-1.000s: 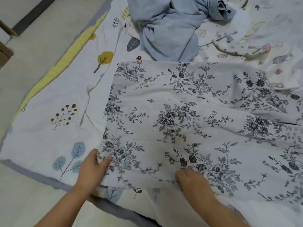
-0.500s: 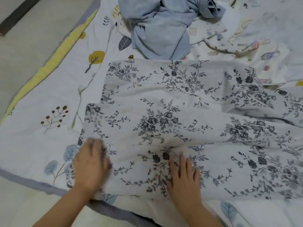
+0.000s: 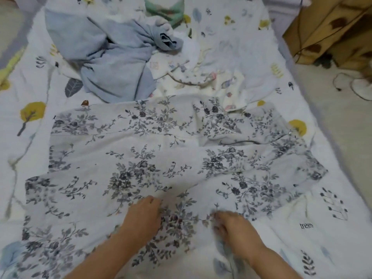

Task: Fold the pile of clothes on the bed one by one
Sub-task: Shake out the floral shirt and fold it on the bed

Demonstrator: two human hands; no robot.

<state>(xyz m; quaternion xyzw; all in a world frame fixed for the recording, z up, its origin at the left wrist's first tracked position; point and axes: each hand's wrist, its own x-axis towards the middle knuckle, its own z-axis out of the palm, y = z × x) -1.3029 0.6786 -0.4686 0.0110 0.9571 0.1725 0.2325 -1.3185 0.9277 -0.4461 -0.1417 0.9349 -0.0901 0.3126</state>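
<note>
A white garment with a grey flower print [image 3: 153, 158] lies spread across the bed sheet [image 3: 26, 93], with its near part folded over the far part. My left hand [image 3: 143, 216] sits on the garment's near middle, fingers bent into the cloth. My right hand [image 3: 233, 224], blurred, is close beside it at the garment's near right edge, fingers curled on the cloth. Creases run out from between the two hands. Behind lie a crumpled light blue garment [image 3: 112, 63] and a white garment with small coloured prints [image 3: 211, 77].
A green cloth item [image 3: 165, 11] lies at the bed's far end. A brown cardboard box [image 3: 332, 31] and loose cables [image 3: 342, 83] are on the floor to the right. The bed's right edge runs along that side.
Both hands have moved right along the garment's near edge. Half a second ago they lay flat on the cloth; now their fingers are bent into it. The view has swung right.
</note>
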